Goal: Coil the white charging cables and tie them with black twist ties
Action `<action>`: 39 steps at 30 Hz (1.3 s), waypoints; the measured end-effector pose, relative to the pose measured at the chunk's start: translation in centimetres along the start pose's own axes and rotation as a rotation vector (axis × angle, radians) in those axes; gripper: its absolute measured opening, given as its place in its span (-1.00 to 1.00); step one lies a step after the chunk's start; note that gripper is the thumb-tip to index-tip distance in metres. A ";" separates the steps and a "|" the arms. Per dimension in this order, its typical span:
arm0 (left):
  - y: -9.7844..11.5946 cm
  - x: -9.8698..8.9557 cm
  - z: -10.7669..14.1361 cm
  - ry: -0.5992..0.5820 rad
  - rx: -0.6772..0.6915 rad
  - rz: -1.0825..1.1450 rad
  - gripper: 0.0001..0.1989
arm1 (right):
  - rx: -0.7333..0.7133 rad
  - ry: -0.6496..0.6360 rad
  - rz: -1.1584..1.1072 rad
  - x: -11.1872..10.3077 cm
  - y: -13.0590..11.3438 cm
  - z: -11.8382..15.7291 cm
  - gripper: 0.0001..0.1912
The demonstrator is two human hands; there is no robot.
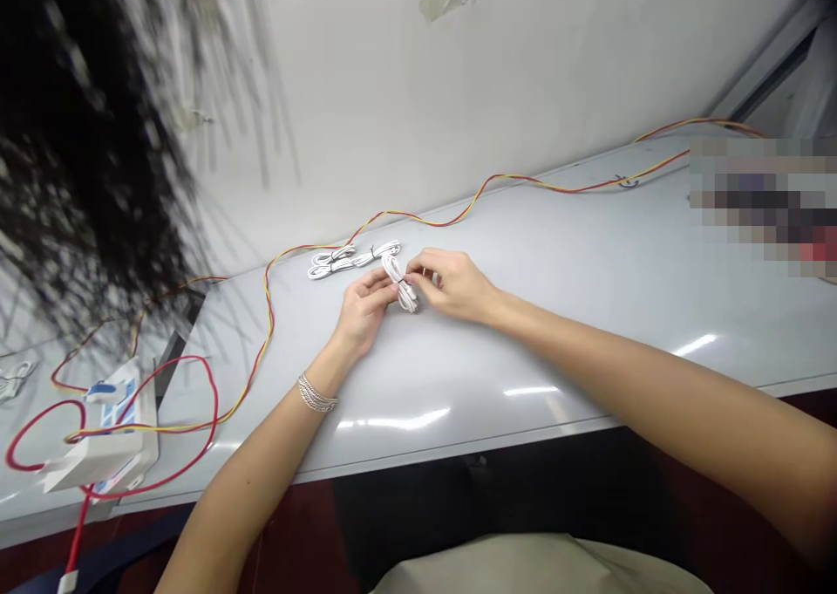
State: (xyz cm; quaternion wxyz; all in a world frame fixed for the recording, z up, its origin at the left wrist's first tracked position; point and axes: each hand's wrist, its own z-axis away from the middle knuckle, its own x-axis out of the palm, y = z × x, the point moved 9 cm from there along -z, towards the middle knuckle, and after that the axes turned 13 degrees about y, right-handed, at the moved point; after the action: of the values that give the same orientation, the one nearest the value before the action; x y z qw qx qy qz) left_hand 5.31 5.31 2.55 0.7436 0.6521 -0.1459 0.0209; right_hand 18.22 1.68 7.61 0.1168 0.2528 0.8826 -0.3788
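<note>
Dark hair | left hand, right hand: fingers clamped on coiled white cable | box label unreadable

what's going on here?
A person is holding a coiled white cable in both hands, the left hand cradling it while the right hand pinches it near a dark tie. Two more white cable coils lie just beyond on the light grey table. A red-and-yellow wire runs along the table to a white box at the left.
</note>
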 end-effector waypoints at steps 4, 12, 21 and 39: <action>1.9 -0.4 0.2 0.060 0.321 -0.195 -0.72 | 0.215 -0.020 -0.126 0.5 1.6 0.1 -0.89; 2.0 -0.1 0.7 -0.001 0.408 -0.231 -0.84 | 0.639 -0.100 -0.325 1.7 3.4 1.1 -0.88; 3.0 -0.5 0.8 0.050 0.581 -0.283 -0.65 | 1.068 -0.216 -0.586 3.3 3.9 3.3 -0.91; 6.8 -1.1 2.3 0.248 1.001 -0.959 -0.72 | 1.179 -0.175 -0.669 3.3 4.5 3.8 -0.87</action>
State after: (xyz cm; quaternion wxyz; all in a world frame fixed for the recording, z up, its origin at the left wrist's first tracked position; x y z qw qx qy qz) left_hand 2.32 4.26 9.05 0.2928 0.9011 0.2708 -0.1702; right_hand 17.94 2.77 0.96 -0.0929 -0.0437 0.5468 -0.8310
